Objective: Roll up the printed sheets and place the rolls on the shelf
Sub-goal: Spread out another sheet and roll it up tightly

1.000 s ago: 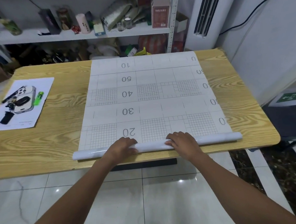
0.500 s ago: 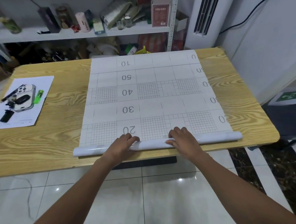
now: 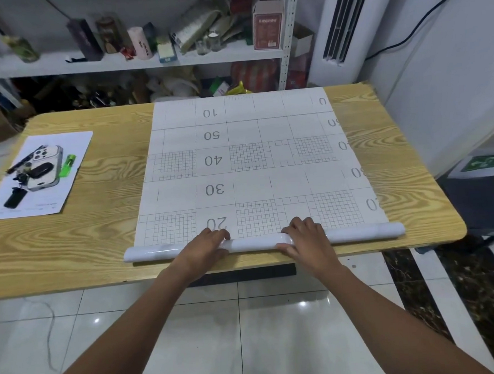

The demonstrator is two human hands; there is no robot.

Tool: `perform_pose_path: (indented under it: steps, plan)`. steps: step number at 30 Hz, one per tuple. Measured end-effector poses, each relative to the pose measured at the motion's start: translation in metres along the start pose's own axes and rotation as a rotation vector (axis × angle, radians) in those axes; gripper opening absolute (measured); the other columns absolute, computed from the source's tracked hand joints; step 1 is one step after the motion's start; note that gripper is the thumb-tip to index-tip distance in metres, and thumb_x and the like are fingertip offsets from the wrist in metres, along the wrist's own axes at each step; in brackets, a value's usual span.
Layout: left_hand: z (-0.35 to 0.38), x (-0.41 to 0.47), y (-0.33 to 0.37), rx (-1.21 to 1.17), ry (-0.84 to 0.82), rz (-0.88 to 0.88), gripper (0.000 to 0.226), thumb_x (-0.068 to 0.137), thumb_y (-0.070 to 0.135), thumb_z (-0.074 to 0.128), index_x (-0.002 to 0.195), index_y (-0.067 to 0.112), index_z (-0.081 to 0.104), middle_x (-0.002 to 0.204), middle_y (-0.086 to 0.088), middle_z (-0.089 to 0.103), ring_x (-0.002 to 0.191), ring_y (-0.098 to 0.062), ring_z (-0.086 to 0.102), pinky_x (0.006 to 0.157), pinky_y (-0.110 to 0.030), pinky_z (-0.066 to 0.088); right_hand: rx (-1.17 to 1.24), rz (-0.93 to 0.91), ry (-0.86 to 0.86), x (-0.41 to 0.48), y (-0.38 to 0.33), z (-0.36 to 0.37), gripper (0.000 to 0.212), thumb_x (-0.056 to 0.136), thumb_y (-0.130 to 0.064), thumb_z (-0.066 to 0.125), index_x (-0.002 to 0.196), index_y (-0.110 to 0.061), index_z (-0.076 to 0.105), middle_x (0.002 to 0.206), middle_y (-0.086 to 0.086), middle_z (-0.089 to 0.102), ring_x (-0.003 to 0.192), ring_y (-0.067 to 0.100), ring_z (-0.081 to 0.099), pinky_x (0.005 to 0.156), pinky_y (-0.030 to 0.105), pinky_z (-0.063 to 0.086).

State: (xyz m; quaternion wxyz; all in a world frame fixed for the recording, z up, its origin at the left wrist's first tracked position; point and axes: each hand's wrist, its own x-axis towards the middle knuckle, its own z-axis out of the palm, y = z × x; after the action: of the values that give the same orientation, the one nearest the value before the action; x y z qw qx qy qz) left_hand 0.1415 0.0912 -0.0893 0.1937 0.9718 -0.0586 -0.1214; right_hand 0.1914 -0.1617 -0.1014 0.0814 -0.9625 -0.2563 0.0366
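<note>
A large white printed sheet (image 3: 250, 163) with grids and numbers 10 to 50 lies flat on the wooden table (image 3: 106, 172). Its near end is wound into a glossy white roll (image 3: 358, 233) lying along the table's front edge. My left hand (image 3: 206, 245) rests on the roll left of centre, fingers curled over its top. My right hand (image 3: 306, 238) presses on it just right of centre, fingers over the far side. The white metal shelf (image 3: 134, 62) stands behind the table, crowded with items.
On the table's left lies a small paper (image 3: 72, 145) carrying a phone (image 3: 46, 167), keys, a black object and a green lighter (image 3: 68, 166). A white air conditioner (image 3: 343, 27) stands at the back right. Glossy tiled floor lies below the table edge.
The roll has shifted a little further up the sheet, now touching the printed 20. Both hands moved forward with it, fingers reaching over its top.
</note>
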Motion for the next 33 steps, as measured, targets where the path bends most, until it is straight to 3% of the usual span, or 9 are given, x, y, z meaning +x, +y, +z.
perform_pose_path:
  steps: [2,5,9,17,24,26,28,30,33]
  plan:
    - [0.002,-0.001,-0.006,-0.021,0.036,0.065,0.025,0.089,0.022,0.055,0.113,0.014,0.052,0.103,0.001,0.048,0.086,-0.01,0.038,0.069,-0.024,0.035,0.022,-0.024,-0.016,-0.001,0.0,-0.002,0.058,0.082,-0.064,0.037,0.107,-0.02,0.065,0.097,-0.002,0.059,0.083,0.021,0.054,0.07,0.034,0.044]
    - [0.004,-0.002,-0.015,-0.012,0.09,0.122,0.026,0.084,0.017,0.062,0.107,0.008,0.057,0.104,-0.008,0.048,0.084,-0.015,0.042,0.067,-0.031,0.045,0.13,-0.026,-0.049,-0.002,0.002,-0.003,0.062,0.08,-0.057,0.058,0.128,-0.018,0.05,0.114,0.0,0.056,0.1,0.022,0.052,0.083,0.035,0.042]
    - [0.005,-0.001,-0.015,0.096,0.144,0.164,0.029,0.069,0.009,0.075,0.095,0.009,0.065,0.087,-0.009,0.061,0.077,-0.03,0.055,0.064,-0.037,0.046,0.176,-0.029,0.014,-0.002,0.003,-0.005,0.049,0.08,-0.048,0.066,0.113,-0.013,0.056,0.107,0.001,0.059,0.094,0.021,0.055,0.079,0.032,0.041]
    - [0.008,-0.002,-0.013,0.106,0.168,0.032,0.034,0.092,0.02,0.05,0.125,0.014,0.049,0.113,-0.005,0.059,0.106,-0.028,0.049,0.086,-0.035,0.034,0.151,-0.018,0.011,0.003,0.002,0.002,0.041,0.084,-0.051,0.061,0.105,-0.016,0.062,0.101,-0.003,0.062,0.092,0.019,0.054,0.078,0.033,0.041]
    - [0.009,-0.005,-0.008,0.098,0.173,0.003,0.028,0.093,0.018,0.048,0.119,0.011,0.054,0.114,-0.007,0.06,0.105,-0.028,0.049,0.087,-0.033,0.033,0.125,-0.026,0.039,0.005,0.002,0.004,0.035,0.084,-0.047,0.061,0.1,-0.016,0.065,0.1,-0.001,0.061,0.092,0.023,0.053,0.076,0.034,0.043]
    - [0.004,-0.008,-0.005,0.142,0.163,0.025,0.036,0.082,0.02,0.065,0.115,0.01,0.056,0.113,-0.009,0.06,0.103,-0.03,0.054,0.086,-0.035,0.039,0.123,-0.03,0.069,0.006,0.003,0.005,0.032,0.082,-0.045,0.065,0.094,-0.016,0.067,0.095,0.0,0.061,0.086,0.024,0.054,0.071,0.036,0.046]
    - [0.004,-0.011,-0.005,0.193,0.149,0.056,0.056,0.054,0.014,0.086,0.104,0.008,0.061,0.105,-0.016,0.062,0.091,-0.036,0.061,0.078,-0.041,0.048,0.112,-0.033,0.081,0.008,0.004,0.007,0.029,0.081,-0.043,0.067,0.092,-0.015,0.068,0.092,0.001,0.061,0.083,0.024,0.055,0.068,0.037,0.046]
    - [0.001,-0.012,0.001,0.262,0.183,0.044,0.067,0.032,0.003,0.088,0.095,0.005,0.066,0.097,-0.02,0.063,0.081,-0.039,0.063,0.069,-0.045,0.051,0.103,-0.042,0.085,0.009,0.006,0.007,0.028,0.082,-0.042,0.067,0.092,-0.015,0.069,0.09,0.001,0.062,0.082,0.024,0.056,0.069,0.037,0.046]
    - [0.001,-0.009,0.005,0.328,0.196,0.023,0.062,0.032,0.006,0.089,0.091,0.006,0.067,0.088,-0.016,0.063,0.073,-0.035,0.062,0.062,-0.042,0.051,0.12,-0.058,0.072,0.01,0.007,0.005,0.031,0.086,-0.043,0.062,0.095,-0.015,0.069,0.093,0.001,0.062,0.086,0.024,0.055,0.073,0.035,0.044]
